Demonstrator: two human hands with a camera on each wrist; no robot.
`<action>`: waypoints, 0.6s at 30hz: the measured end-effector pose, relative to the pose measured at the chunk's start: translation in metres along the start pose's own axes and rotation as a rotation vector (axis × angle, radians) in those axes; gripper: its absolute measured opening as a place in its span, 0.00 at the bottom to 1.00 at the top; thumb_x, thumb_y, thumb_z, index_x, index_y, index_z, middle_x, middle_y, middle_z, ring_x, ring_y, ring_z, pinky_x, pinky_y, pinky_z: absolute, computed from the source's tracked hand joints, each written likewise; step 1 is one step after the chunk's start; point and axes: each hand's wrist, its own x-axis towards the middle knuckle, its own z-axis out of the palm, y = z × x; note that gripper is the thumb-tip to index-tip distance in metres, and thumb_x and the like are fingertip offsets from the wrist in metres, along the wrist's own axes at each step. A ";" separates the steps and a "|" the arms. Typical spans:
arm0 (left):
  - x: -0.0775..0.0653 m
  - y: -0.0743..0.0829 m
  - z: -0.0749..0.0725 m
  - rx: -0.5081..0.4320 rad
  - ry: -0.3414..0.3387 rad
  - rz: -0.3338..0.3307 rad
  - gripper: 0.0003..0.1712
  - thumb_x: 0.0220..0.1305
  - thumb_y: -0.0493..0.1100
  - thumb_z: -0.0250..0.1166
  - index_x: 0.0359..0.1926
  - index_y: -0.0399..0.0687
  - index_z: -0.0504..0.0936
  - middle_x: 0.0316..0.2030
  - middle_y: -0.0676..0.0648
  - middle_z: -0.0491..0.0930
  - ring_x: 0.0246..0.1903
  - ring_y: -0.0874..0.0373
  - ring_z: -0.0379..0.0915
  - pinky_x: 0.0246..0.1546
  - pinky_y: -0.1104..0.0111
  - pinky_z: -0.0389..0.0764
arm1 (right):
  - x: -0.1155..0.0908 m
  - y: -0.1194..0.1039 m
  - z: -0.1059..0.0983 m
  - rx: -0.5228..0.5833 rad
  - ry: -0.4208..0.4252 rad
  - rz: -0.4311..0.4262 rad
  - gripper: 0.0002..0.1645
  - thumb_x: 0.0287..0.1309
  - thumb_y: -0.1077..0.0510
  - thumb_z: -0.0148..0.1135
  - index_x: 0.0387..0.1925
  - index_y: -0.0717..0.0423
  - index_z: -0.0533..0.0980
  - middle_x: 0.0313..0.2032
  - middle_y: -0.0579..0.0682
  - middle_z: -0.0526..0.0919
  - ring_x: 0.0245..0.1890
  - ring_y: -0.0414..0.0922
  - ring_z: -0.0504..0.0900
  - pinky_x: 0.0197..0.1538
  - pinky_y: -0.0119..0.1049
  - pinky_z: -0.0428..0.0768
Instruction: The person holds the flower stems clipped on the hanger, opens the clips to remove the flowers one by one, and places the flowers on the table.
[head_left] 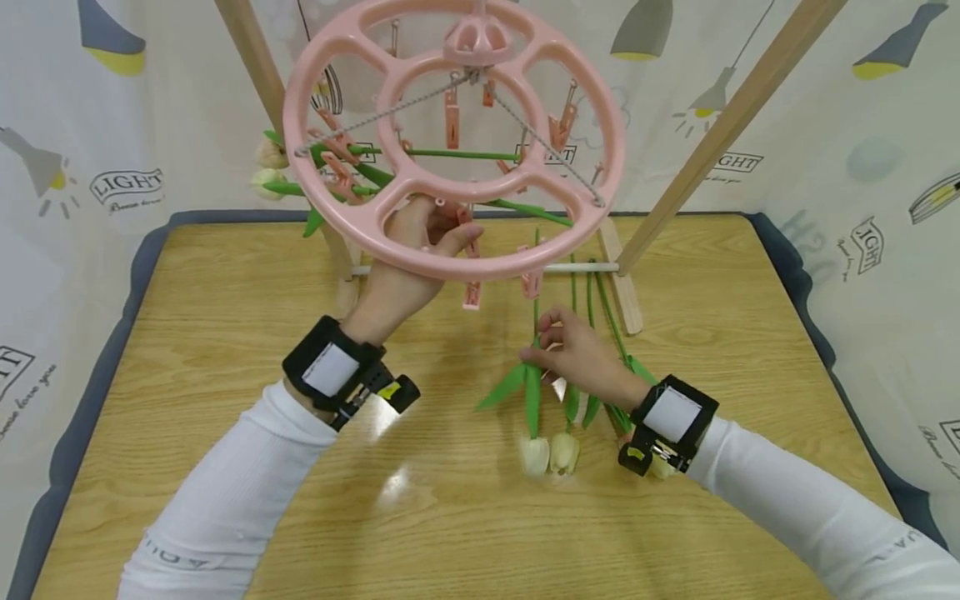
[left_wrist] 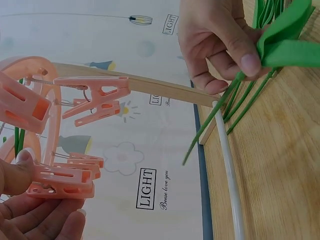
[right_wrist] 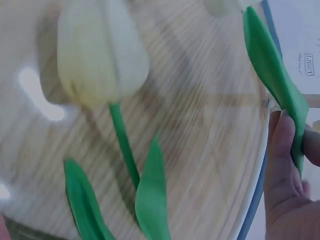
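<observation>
My left hand (head_left: pixel 415 223) reaches up under the pink clip hanger (head_left: pixel 450 264). Thumb and fingers pinch a pink clothespin (left_wrist: pixel 62 181), one of several dangling from the ring. Lower down and to the right, my right hand (head_left: pixel 588 357) pinches a white artificial tulip (head_left: pixel 535 456) by its green stem near the leaves. The bloom points toward me, while the bare stem end (left_wrist: pixel 192 150) points up toward the hanger. In the right wrist view, thumb and fingers lie around a leaf (right_wrist: pixel 277 70).
More white tulips (head_left: pixel 564 453) lie on the wooden table (head_left: pixel 465 533) beside and under my right hand. Others (head_left: pixel 268 183) hang sideways in clips at the ring's left. A wooden stand with slanted posts (head_left: pixel 731 125) and a white crossbar (head_left: pixel 581 268) stands around the hanger.
</observation>
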 end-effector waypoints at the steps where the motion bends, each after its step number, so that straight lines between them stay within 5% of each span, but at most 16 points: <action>1: 0.000 0.000 0.000 -0.004 -0.001 -0.002 0.11 0.71 0.44 0.61 0.43 0.40 0.75 0.32 0.40 0.80 0.31 0.52 0.75 0.30 0.69 0.73 | -0.002 -0.001 0.000 0.023 -0.003 0.018 0.28 0.68 0.54 0.61 0.58 0.61 0.58 0.36 0.57 0.79 0.32 0.54 0.83 0.40 0.50 0.85; 6: 0.001 0.000 0.000 -0.016 -0.002 -0.009 0.10 0.70 0.44 0.62 0.42 0.41 0.75 0.31 0.41 0.79 0.29 0.55 0.74 0.30 0.68 0.73 | -0.010 -0.003 0.003 0.076 -0.014 0.065 0.37 0.66 0.55 0.62 0.67 0.62 0.54 0.32 0.53 0.80 0.28 0.48 0.82 0.36 0.40 0.84; 18: 0.000 -0.001 0.000 -0.029 -0.006 -0.011 0.11 0.70 0.44 0.62 0.44 0.39 0.75 0.33 0.41 0.80 0.33 0.51 0.77 0.32 0.68 0.75 | -0.021 0.019 0.028 0.160 -0.111 0.212 0.24 0.67 0.60 0.61 0.56 0.70 0.65 0.32 0.51 0.81 0.27 0.40 0.83 0.37 0.42 0.86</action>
